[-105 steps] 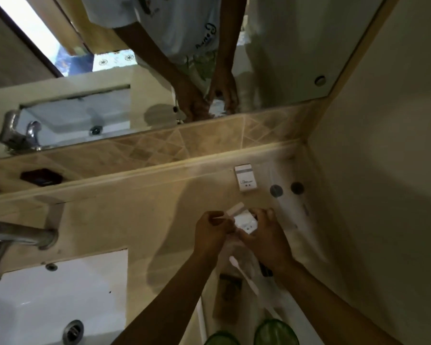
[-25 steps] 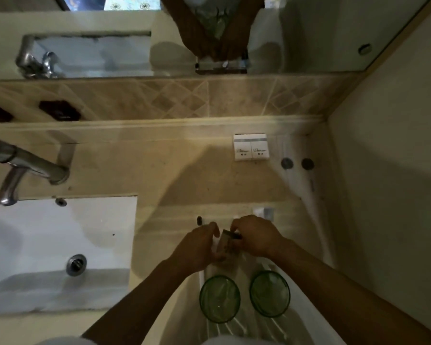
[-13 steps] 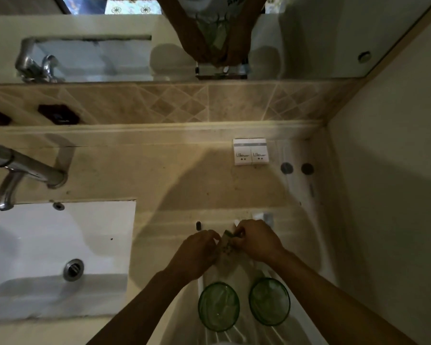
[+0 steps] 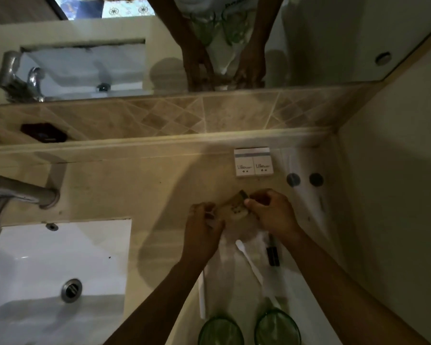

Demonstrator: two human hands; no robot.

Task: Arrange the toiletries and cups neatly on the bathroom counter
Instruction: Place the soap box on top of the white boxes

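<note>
My left hand [image 4: 204,225] and my right hand [image 4: 271,212] together hold a small brown speckled packet [image 4: 235,207] just above the beige counter [image 4: 135,185]; each pinches one end. Behind it, two small white boxes [image 4: 253,163] stand side by side against the back ledge. A white toothbrush [image 4: 249,261] and a dark tube [image 4: 273,252] lie on a white towel [image 4: 234,282] below my hands. Two green glass cups [image 4: 220,332] [image 4: 276,327] stand at the bottom edge.
A white sink [image 4: 55,265] with a metal tap [image 4: 20,192] fills the left. Two dark round caps [image 4: 293,179] [image 4: 316,179] sit near the right wall [image 4: 396,195]. A mirror [image 4: 85,58] and a tiled backsplash run along the back.
Both hands have lifted the brown packet off the towel and carried it away from the cups, toward the two white boxes at the back.
</note>
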